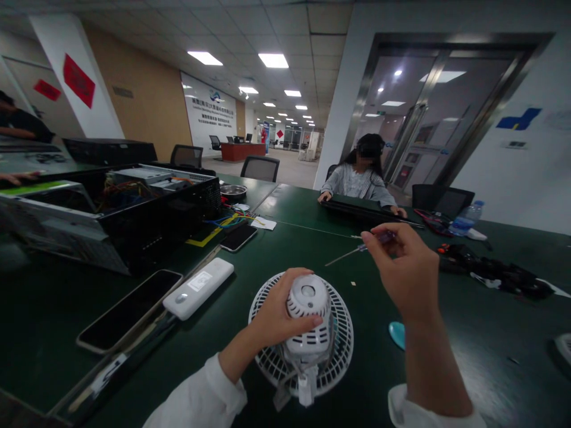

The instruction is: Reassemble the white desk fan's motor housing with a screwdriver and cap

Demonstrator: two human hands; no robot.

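Observation:
A white fan (308, 339) lies grille-down on the dark green table, its motor housing facing up. My left hand (283, 309) is wrapped round the housing, thumb on the near side and fingers on the far side. Raised to the right of the fan, my right hand (404, 261) grips a screwdriver (350, 254) by its purple handle. The thin shaft points left and slightly down, its tip above the table beyond the fan and apart from it.
At the left are an open computer case (151, 220), two phones (129, 310) and a white power strip (198, 288). Across the table (294, 208), a person holds a black panel (370, 215). Black cables (499, 270), a bottle (466, 219) and a teal object (397, 335) lie right.

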